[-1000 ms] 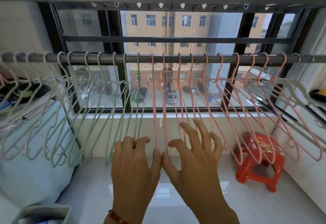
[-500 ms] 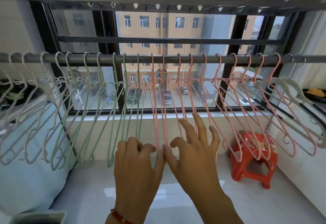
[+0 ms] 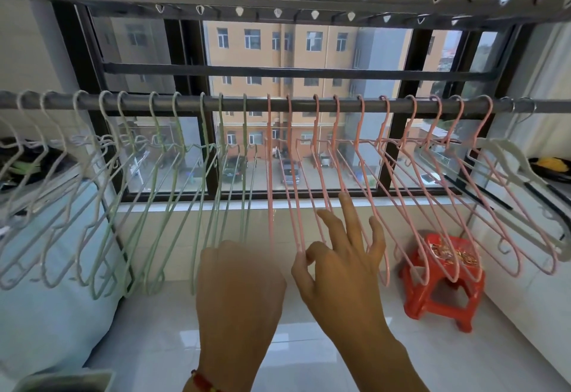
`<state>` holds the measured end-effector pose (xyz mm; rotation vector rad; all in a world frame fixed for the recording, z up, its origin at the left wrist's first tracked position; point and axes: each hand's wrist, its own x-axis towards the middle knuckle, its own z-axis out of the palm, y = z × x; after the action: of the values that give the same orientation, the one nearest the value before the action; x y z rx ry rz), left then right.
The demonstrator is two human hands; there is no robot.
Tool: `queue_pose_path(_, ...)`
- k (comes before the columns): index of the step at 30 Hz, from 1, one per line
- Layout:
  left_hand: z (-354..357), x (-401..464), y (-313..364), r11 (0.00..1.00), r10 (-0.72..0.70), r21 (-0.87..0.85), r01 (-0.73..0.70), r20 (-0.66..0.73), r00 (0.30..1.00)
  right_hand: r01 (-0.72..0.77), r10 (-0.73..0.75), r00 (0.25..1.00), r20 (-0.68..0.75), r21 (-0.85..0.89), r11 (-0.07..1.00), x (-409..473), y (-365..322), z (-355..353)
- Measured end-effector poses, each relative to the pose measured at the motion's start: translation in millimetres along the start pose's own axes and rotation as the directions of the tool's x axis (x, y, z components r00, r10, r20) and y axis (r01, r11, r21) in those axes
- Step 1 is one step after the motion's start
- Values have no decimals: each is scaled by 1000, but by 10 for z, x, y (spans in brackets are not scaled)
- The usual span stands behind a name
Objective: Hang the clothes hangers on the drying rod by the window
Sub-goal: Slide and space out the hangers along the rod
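Hangers fill the drying rod (image 3: 309, 104) across mid-frame; I judge hanging nearly done. My left hand (image 3: 238, 280) grips green hangers (image 3: 216, 206), my right hand (image 3: 340, 265) pinches a pink hanger (image 3: 296, 206).

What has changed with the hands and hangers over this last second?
The left hand curled its fingers round the lower ends of the green hangers. The right hand went from resting spread on the pink hangers to pinching one with thumb and forefinger. All hangers stayed hooked on the rod; the red stool stayed put.
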<state>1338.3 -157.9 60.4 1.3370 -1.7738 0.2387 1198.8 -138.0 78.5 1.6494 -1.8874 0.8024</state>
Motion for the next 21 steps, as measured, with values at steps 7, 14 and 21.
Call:
queue_pose_path(7, -26, 4, -17, 1000, 0, -12, 0, -13, 1000, 8, -8, 1000, -20, 24, 1000, -13, -7, 17)
queue_pose_path(14, -18, 12, -17, 1000, -4, -21, 4, -9, 1000, -3, 4, 1000, -25, 46, 999, -13, -18, 21)
queue_pose_path(21, -28, 21, -35, 999, 23, -29, -23, -6, 1000, -17, 17, 1000, -7, 66, 998, -34, -30, 25)
